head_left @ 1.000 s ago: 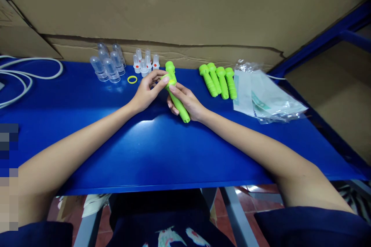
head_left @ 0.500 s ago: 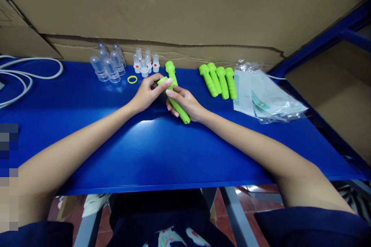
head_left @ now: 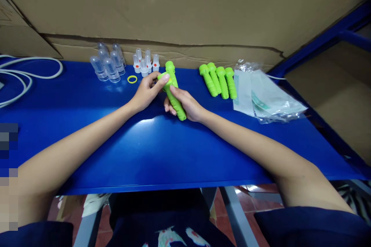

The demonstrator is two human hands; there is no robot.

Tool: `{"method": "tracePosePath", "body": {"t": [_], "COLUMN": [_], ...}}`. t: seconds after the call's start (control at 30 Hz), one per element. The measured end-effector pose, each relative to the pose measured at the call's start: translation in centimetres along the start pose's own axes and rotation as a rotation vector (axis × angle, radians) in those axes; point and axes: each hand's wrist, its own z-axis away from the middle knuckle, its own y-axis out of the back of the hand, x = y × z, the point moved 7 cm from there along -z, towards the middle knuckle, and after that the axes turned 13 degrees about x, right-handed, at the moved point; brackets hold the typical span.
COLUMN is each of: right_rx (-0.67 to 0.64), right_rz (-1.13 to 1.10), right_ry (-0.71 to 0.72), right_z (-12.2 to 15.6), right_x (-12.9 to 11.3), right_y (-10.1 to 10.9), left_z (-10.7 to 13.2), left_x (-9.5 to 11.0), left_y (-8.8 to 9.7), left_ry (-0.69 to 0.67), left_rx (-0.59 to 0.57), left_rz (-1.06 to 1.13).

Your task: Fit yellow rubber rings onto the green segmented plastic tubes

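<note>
Grip unchanged: right hand (head_left: 189, 106) holds the green handle (head_left: 178, 109), shifted slightly leftward; left hand (head_left: 145, 93) pinches its neck.

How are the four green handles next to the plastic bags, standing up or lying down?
Lying down. The four green handles rest flat on the blue table, side by side, heads toward the cardboard wall.

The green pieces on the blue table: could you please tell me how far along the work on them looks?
Four green pieces lie side by side at the right, seemingly finished and set aside. In hand: the right hand holds a fifth green piece while the left hand pinches its upper end with its fingers. Lying untouched: a yellow ring, clear vials, white caps and plastic bags.
</note>
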Motion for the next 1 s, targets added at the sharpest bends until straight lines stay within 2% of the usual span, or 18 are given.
{"method": "tracePosePath", "body": {"t": [0.2,0.37,0.53,0.83,1.0], "right_rx": [0.066,0.032,0.008,-0.01,-0.004], "right_rz": [-0.001,-0.027,-0.04,-0.026,-0.024], "right_ry": [-0.038,-0.027,-0.001,0.005,-0.013], "right_z": [-0.1,-0.3,-0.4,-0.2,-0.3], "right_x": [0.2,0.3,0.4,0.3,0.5], "right_y": [0.4,0.3,0.3,0.1,0.2], "left_z": [-0.1,-0.6,-1.0,-0.7,-0.8], "left_x": [-0.6,-1.1,-1.7,-1.3,-2.2], "left_y": [-0.1,0.9,1.6,1.0,1.0], "left_ry": [0.026,-0.025,-0.011,0.064,0.154], "left_rx": [-0.009,0.091,0.162,0.093,0.077], "left_rz": [0.06,0.026,0.033,0.093,0.109]}}
